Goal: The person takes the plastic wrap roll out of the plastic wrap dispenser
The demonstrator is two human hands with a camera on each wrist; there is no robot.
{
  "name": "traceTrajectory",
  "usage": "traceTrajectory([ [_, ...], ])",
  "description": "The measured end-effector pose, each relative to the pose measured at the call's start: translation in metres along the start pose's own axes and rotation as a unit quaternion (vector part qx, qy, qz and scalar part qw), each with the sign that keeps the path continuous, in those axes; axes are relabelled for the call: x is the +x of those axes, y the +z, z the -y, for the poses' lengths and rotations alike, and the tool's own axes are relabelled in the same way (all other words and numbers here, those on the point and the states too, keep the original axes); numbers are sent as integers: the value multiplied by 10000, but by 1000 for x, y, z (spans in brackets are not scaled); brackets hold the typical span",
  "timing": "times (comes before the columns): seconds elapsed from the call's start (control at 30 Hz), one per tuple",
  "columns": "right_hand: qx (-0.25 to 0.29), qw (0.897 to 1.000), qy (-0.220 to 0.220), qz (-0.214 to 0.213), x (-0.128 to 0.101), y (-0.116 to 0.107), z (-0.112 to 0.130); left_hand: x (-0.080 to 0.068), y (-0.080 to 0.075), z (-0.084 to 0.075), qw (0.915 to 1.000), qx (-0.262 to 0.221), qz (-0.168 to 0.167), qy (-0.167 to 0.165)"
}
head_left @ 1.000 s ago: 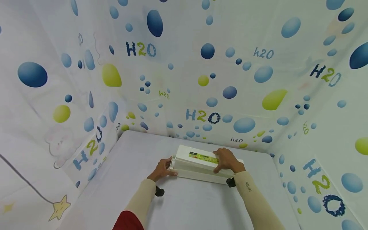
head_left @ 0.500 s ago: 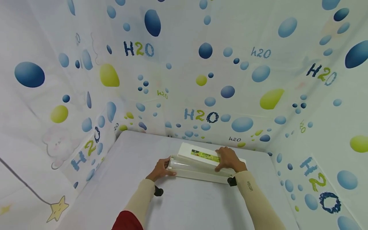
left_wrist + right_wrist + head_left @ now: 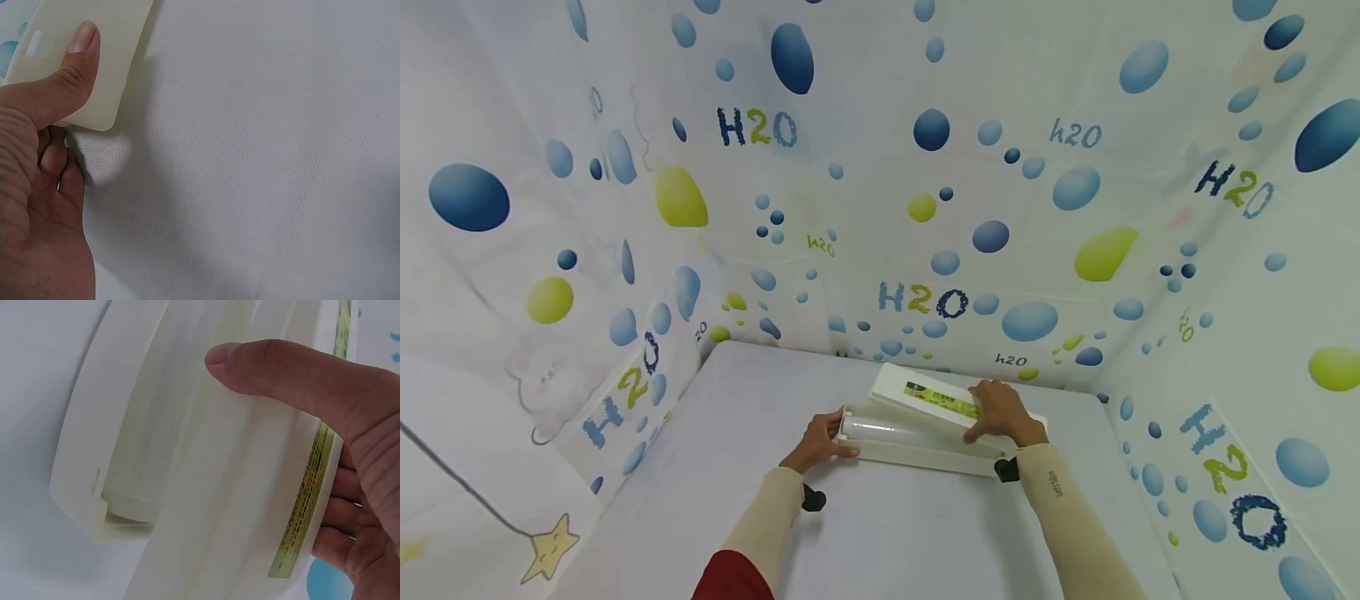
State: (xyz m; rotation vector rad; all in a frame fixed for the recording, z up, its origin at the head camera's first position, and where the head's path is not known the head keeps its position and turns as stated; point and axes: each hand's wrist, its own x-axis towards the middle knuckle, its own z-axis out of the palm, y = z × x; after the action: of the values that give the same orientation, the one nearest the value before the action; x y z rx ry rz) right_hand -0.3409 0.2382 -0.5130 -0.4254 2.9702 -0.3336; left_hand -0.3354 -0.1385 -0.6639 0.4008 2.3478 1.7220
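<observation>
- left hand (image 3: 817, 444): arm stretched forward in a cream sleeve, thumb (image 3: 74, 60) pressed flat on top, the other fingers curled beneath it.
- right hand (image 3: 997, 412): arm stretched forward, thumb (image 3: 262, 365) lying across the near face, fingers wrapped behind.

Printed many times over on the bubble-patterned curtain (image 3: 880, 167): "H2O" in large blue and green capitals at upper left, again at centre just above the counter (image 3: 887, 533), again at upper right, lower left and lower right. Also smaller lowercase "h2o", in blue near the top right and low at centre, in green left of centre. On the raised lid (image 3: 925, 392) of the white dispenser box (image 3: 917, 454), a yellow-green label strip (image 3: 942, 399) with print too small to read. Along the cream sleeve (image 3: 1060, 508) by the right wrist, a small dark logo, not legible.
</observation>
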Motion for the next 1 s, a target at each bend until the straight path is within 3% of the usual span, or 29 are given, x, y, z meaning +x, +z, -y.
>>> traceTrajectory([
  [0.2, 56, 10000, 59, -42, -3, -3, -4, -7, 2, -14, 9998, 117, -102, 142],
  [0.4, 89, 9993, 131, -327, -7, -5, -9, -9, 3, -20, 9998, 95, -172, -64],
  [1.0, 112, 9984, 268, -477, -10, -12, -26, -11, 3, -22, 9994, 200, -238, 122],
])
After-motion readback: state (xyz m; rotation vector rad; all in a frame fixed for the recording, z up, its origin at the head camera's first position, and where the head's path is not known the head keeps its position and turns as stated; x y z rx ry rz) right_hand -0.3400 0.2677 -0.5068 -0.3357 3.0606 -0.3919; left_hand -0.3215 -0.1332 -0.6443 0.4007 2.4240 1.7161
